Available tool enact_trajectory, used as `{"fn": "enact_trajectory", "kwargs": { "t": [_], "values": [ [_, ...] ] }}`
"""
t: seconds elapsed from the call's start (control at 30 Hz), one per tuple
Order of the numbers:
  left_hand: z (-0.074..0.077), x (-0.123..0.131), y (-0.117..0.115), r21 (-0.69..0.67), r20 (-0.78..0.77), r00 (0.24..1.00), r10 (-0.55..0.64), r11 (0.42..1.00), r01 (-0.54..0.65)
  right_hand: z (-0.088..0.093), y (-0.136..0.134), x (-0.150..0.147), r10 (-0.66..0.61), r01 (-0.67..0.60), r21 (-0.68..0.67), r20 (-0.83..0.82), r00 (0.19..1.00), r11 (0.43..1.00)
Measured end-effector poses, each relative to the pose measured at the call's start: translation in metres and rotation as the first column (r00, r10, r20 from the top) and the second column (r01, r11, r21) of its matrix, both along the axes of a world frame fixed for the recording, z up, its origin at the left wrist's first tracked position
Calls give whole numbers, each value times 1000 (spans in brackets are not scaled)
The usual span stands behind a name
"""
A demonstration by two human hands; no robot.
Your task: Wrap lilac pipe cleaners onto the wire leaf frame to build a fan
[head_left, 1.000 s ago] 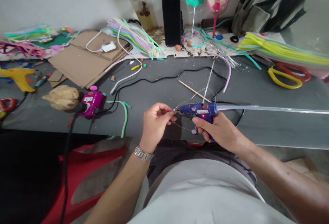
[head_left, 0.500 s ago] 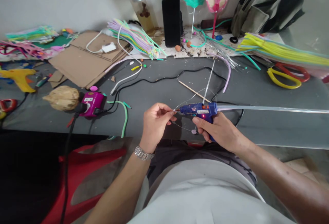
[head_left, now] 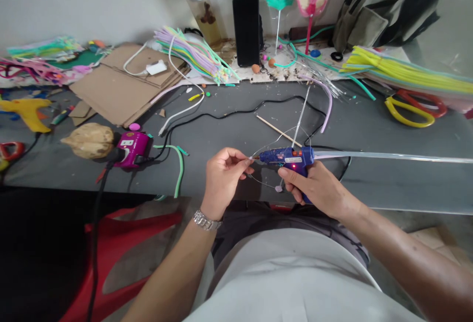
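My left hand (head_left: 226,174), with a metal watch (head_left: 207,221) on its wrist, pinches a thin wire loop (head_left: 263,182) between thumb and fingertips. Wrapped round the handle of a blue hot glue gun (head_left: 271,155) is my right hand (head_left: 314,186). The gun's nozzle points left, close to the left fingertips; whether it touches the wire I cannot tell. A red light glows on its side, and a long clear glue stick (head_left: 388,156) runs out of its back. A small pale purple piece (head_left: 278,189) sits at the loop's lower side.
A thin wooden stick (head_left: 277,129) and a clear rod (head_left: 302,112) lie beyond the gun. A black cable (head_left: 229,114) crosses the grey table to a magenta power adapter (head_left: 132,149). Scissors (head_left: 410,111) and yellow pipe cleaners (head_left: 388,63) are at right, cardboard (head_left: 111,85) at left.
The glue gun has shifted very slightly right in my right hand. My left hand keeps its pinch in the same place.
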State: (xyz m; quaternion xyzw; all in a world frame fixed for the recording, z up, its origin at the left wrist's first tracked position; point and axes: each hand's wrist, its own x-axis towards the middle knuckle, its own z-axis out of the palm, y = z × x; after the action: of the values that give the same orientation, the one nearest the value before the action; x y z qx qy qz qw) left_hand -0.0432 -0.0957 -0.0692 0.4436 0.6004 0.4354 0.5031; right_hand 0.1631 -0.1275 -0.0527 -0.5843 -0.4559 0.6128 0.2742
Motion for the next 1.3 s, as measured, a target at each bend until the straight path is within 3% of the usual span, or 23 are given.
{"fn": "enact_trajectory", "kwargs": {
  "t": [1.1, 1.3],
  "values": [
    [-2, 1, 0, 10, 0, 1000, 5, 1000, -5, -3, -1, 0, 8, -8, -2, -18, 1000, 1000],
    [-2, 1, 1, 11, -4, 1000, 14, 1000, -14, 5, 0, -1, -2, 2, -8, 17, 1000, 1000]
  ]
}}
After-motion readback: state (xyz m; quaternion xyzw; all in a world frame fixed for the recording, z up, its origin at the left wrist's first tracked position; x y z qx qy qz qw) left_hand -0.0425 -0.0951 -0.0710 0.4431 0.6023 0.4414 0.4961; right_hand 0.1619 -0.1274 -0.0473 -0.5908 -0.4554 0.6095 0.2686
